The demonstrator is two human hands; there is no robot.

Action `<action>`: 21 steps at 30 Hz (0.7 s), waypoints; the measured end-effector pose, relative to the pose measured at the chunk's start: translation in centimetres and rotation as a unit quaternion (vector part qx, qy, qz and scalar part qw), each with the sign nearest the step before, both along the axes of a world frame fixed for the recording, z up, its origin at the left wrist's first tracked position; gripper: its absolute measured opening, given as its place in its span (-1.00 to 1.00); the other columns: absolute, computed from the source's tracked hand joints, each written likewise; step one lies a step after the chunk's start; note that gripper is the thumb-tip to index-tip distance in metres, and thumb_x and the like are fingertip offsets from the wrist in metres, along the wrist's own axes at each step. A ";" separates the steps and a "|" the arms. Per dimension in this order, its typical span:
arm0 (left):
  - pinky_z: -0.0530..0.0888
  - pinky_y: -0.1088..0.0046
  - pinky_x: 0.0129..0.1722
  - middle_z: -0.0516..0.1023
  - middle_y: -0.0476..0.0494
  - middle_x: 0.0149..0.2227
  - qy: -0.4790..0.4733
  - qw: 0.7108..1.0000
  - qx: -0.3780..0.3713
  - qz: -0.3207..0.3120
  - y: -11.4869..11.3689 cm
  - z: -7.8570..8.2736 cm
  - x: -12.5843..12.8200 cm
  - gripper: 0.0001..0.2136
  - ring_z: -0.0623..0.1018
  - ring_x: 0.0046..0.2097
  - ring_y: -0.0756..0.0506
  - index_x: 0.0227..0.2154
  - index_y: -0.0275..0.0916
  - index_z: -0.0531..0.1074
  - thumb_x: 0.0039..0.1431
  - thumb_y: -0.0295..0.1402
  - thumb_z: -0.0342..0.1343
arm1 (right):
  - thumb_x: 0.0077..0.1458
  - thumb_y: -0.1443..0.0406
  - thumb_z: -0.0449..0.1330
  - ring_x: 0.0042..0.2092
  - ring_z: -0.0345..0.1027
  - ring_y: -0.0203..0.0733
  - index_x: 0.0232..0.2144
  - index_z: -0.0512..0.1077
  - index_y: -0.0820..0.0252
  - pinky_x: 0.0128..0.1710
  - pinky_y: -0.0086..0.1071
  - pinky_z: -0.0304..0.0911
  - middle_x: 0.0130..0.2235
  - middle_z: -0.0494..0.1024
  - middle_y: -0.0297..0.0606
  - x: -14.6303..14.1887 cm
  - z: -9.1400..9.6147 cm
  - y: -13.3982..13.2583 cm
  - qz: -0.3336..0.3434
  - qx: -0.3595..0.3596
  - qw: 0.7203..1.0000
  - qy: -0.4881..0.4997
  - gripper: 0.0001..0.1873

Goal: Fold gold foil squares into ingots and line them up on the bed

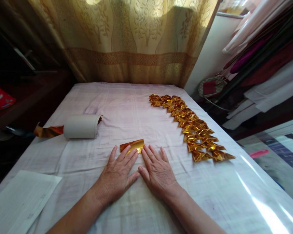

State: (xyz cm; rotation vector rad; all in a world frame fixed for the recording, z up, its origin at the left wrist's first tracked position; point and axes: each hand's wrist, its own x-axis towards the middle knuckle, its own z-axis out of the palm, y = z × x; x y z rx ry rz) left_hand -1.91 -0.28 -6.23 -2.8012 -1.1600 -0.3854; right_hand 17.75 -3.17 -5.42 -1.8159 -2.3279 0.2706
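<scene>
A small strip of shiny gold foil paper (133, 144) lies on the cloth-covered table in front of me. My left hand (118, 172) rests flat with its fingers stretched out, the fingertips on the strip's near edge. My right hand (158, 170) lies palm down beside it, its fingertips at the strip's right end. The fingers cover part of the near edge. Farther right, folded gold foil pieces (185, 117) stand in a long double row that curves toward the back.
A white roll (80, 126) lies at the left with an orange-gold strip (50, 131) trailing from it. Printed paper (24, 198) sits at the front left. A patterned gold curtain (136, 39) hangs behind the table (122, 97). Clothes (271, 74) hang at the right.
</scene>
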 end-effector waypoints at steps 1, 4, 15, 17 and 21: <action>-0.29 0.06 0.38 0.38 -0.12 0.26 0.005 1.000 -0.004 0.007 0.0 0.0 0.0 -0.45 0.23 0.34 -0.15 0.27 -0.16 0.23 0.37 0.01 -0.19 | 0.32 0.09 0.01 0.38 -0.04 0.05 0.32 0.16 0.19 0.36 0.14 -0.26 0.35 0.13 -0.13 0.0 0.0 0.0 -0.001 -0.003 1.000 0.002 -0.40; -0.32 0.10 0.38 0.36 -0.10 0.27 0.011 1.000 -0.006 0.027 -0.4 0.3 -0.2 -0.42 0.23 0.34 -0.15 0.25 -0.16 0.27 0.35 0.07 -0.19 | 0.31 0.09 0.01 0.38 -0.04 0.05 0.32 0.17 0.13 0.35 0.15 -0.27 0.36 0.12 -0.16 -0.1 0.1 0.0 -0.013 -0.006 1.000 0.003 -0.41; -0.06 -0.17 0.33 0.44 -0.41 0.18 0.090 0.988 -0.026 0.123 -2.5 2.9 -0.5 -0.41 0.39 0.23 -0.36 0.12 -0.35 0.45 0.27 0.04 -0.04 | 0.33 0.08 -0.03 0.37 -0.03 0.07 0.30 0.19 0.16 0.35 0.18 -0.30 0.36 0.14 -0.20 -0.1 0.1 0.1 -0.020 0.002 1.000 0.011 -0.42; -0.02 -0.19 0.32 0.45 -0.47 0.15 0.098 0.986 -0.026 0.133 -2.6 3.1 -0.5 -0.42 0.40 0.22 -0.39 0.09 -0.40 0.47 0.26 0.01 0.00 | 0.33 0.11 -0.02 0.36 0.02 0.07 0.28 0.23 0.17 0.34 0.17 -0.28 0.34 0.19 -0.19 -0.1 0.2 0.2 -0.021 0.015 1.000 0.016 -0.46; 0.06 -0.20 0.29 0.49 -0.51 0.12 0.108 0.984 -0.029 0.138 -2.5 3.6 -0.5 -0.45 0.44 0.18 -0.41 0.06 -0.42 0.49 0.24 -0.02 0.05 | 0.30 0.18 0.03 0.30 0.14 0.06 0.19 0.34 0.15 0.33 0.14 -0.23 0.28 0.33 -0.14 -0.2 0.5 0.3 -0.025 0.051 0.998 0.040 -0.54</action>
